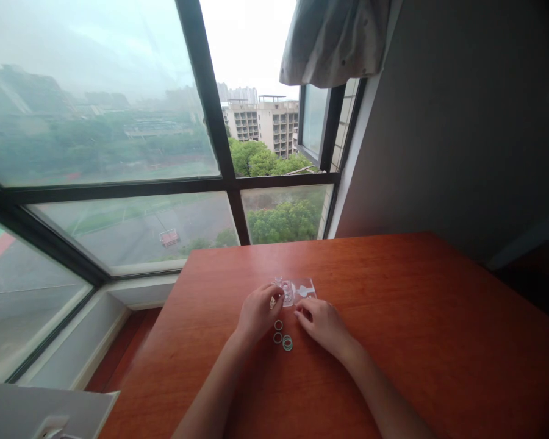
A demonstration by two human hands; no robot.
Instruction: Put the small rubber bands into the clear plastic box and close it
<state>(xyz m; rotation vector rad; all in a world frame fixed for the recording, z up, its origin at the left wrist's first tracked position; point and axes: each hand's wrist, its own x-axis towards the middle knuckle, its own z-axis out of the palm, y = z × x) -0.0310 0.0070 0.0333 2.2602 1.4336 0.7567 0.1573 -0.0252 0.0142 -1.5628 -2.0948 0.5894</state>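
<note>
Two hands work close over a clear case at the window

A dark-framed window [213, 103] fills the left and middle, with a grey wall [439, 122] to its right. Below them spreads the table [370, 274], red-brown and glossy; a curtain [333, 42] hangs above.

The left hand [258, 310] reaches over the left part of the case, its thumb and fingers drawn close; whether they pinch anything cannot be told. The right hand [318, 318] is curled at the near right edge, and its fingertips are too small to read as parted or meeting.

The case [299, 289] lies flat on the table, just beyond the fingertips. Light, slick plastic like this probably slides easily, so one hand would do well to steady it while the other works.

Nearer the person lie four pale rings [283, 344], two single and two overlapping. Thin as they look, they should lift best by the rim, one at a time, the overlapping pair parted first.
</note>
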